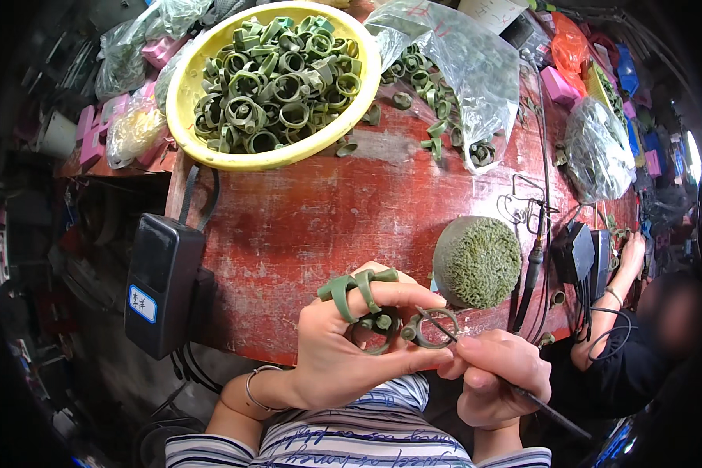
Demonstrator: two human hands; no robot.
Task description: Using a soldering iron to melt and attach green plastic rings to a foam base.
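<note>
Left hand (343,355) pinching green wax ring (433,327); right hand (499,378) clenched on thin dark pick (522,394), tip slanting up-left into ring.

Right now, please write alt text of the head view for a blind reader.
The left hand holds green wax rings while the right hand touches one with a thin tool. Behind, on a red table, stands a yellow bowl of rings.

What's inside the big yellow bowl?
The yellow bowl is heaped with dark green rings, piled above its rim. The pile covers the bottom of the bowl, so whatever lies underneath cannot be seen.
</note>
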